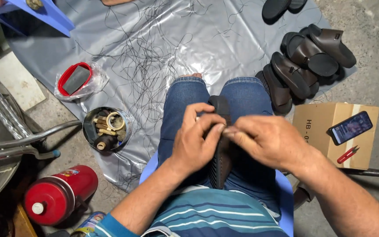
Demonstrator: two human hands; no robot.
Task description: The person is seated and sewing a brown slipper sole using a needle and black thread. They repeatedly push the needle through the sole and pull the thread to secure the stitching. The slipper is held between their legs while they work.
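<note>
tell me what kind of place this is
Probably a small, informal shoe-making or repair spot on a concrete floor. Both hands work a dark sandal on the lap, finished dark sandals are piled to one side, and thread trimmings litter a grey plastic sheet.

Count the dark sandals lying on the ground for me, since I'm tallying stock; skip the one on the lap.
About 5 in view: one at the top edge, two overlapping at upper right, two below them beside the knee. They overlap, so more may be hidden.

Red flask [60, 195], tin [107, 128], phone [352, 127]
</note>
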